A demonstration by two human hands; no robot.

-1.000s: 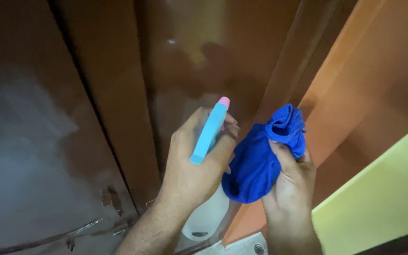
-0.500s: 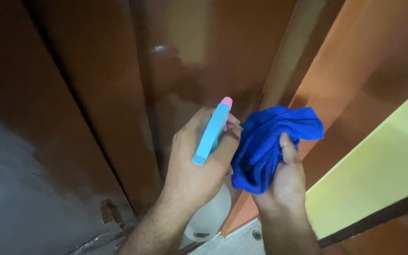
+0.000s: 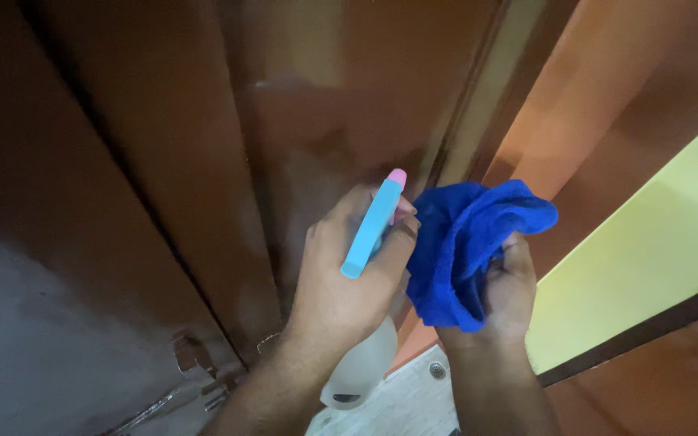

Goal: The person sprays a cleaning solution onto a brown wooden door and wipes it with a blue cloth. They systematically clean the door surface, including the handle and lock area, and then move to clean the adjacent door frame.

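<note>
The left hand (image 3: 349,282) is gripping a spray bottle (image 3: 373,226), its nozzle aiming at the brown door (image 3: 349,97) ahead. Just beside it, the right hand (image 3: 506,295) is bunching 1 blue cloth (image 3: 462,250). Spraying seems underway; wiping the panel calls for pressing cloth flat.

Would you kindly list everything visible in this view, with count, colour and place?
Spray bottle: one, white body with light blue and pink spray head, centre, in the left hand.
Cloth: one, blue, bunched, right of the bottle, in the right hand.
Door: one, glossy brown, fills the left and centre.
Wall: orange and yellow areas, right.
Floor: pale, bottom centre.
Left hand: one, gripping the bottle.
Right hand: one, clutching the cloth.
</note>
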